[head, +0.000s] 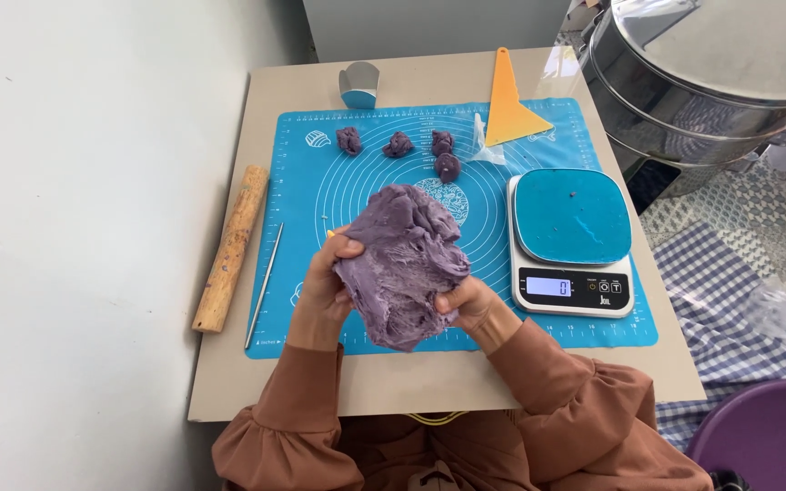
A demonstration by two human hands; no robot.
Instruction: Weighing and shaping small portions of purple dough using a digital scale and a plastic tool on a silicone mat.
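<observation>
Grip: my left hand [323,289] and right hand [471,305] both clenched on the purple dough mass [404,264], one on each side.
Dough position: lifted over the near-middle of the blue mat [302,314], not resting on it.
Dough axis: long axis runs near-to-far, narrow lower end toward me, broad top tilted away.
Near right: scale [571,241] on the mat's right edge, blue platform bare apart from a speck.
Left edge of table [411,386]: wooden rolling pin [231,247], thin metal rod [264,285] just inside it.
Progress: four small dough pieces [398,145] portioned at the mat's far edge; the bulk is left in my hands, so early stage.
Far edge: orange scraper [509,107], metal cutter [359,85].
</observation>
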